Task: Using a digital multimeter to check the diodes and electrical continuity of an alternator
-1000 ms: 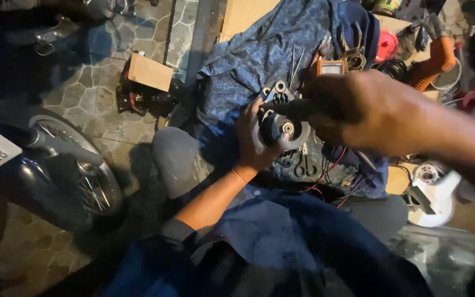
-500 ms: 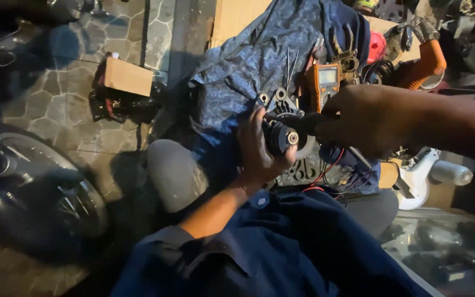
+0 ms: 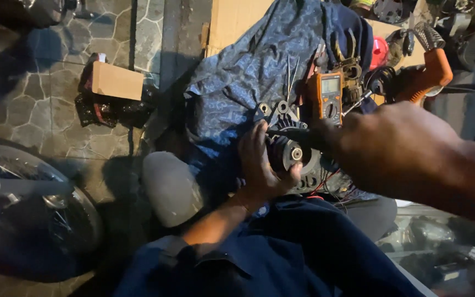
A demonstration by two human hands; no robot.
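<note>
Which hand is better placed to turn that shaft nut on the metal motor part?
Probably the right hand: it reaches toward the shaft nut, while the left hand cradles the motor part.

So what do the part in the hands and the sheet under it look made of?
Part: seemingly cast metal, dull grey, with a bright machined hub and bolt lugs. Sheet: looks like woven cloth, blue patterned, creased and draped in soft folds.

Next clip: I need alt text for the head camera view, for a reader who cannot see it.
Seen from above, the left hand grips a metal alternator-like part while the right hand holds a dark tool against it, over a blue patterned cloth. An orange multimeter lies just behind; a spoked wheel stands on the stone paving at left.
</note>
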